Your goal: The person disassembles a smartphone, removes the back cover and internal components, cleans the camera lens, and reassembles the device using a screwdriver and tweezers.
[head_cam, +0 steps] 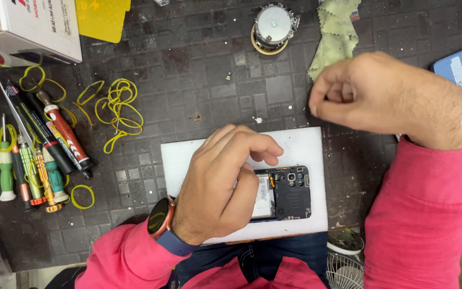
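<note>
Your left hand (215,182) rests on the opened phone (284,192), back cover already off, lying on the white pad (306,147) on the counter (215,80). Your right hand (370,93) hovers above, its grip pinched closed, contents too small to tell.

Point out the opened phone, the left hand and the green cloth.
opened phone (291,192), head view, on its dark inner cover.
left hand (217,182), head view, on the back of the hand.
green cloth (337,32), head view, on its middle folds.

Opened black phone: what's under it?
The opened black phone lies on a white rectangular board, itself on the dark gridded mat. The left hand covers the phone's left part.
</note>
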